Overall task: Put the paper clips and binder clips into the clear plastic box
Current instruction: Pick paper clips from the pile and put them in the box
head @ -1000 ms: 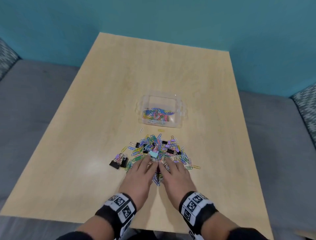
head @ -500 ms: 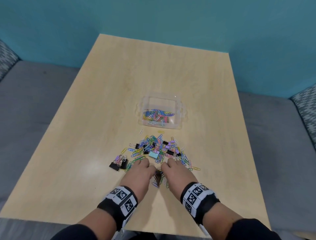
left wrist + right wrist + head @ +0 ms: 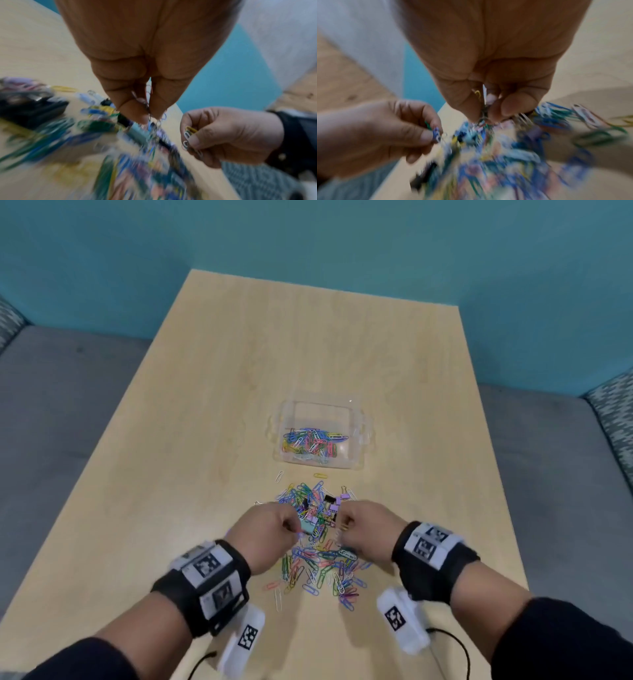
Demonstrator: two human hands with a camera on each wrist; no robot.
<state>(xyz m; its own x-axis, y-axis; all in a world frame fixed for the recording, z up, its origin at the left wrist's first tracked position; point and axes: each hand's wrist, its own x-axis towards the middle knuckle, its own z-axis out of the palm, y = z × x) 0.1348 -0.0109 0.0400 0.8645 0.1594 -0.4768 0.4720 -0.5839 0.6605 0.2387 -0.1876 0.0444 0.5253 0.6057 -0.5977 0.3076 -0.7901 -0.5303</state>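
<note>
A pile of coloured paper clips and binder clips (image 3: 317, 539) lies on the wooden table (image 3: 205, 412), blurred in both wrist views. Beyond it stands the clear plastic box (image 3: 356, 436), with several paper clips (image 3: 311, 441) inside. My left hand (image 3: 274, 530) is raised above the pile's left side and pinches a bunch of paper clips (image 3: 150, 108) in curled fingers. My right hand (image 3: 363, 525) hovers over the pile's right side, its fingers curled round another bunch of paper clips (image 3: 483, 112). A few clips dangle from each hand.
Two loose paper clips (image 3: 280, 476) lie between the pile and the box. Grey sofa cushions (image 3: 51, 412) flank the table on both sides, and a teal wall (image 3: 308, 241) stands behind its far edge.
Both hands, which lay flat on the pile's near side with fingers together, have curled shut on clips, lifted off the table and moved apart. More clips show beneath them.
</note>
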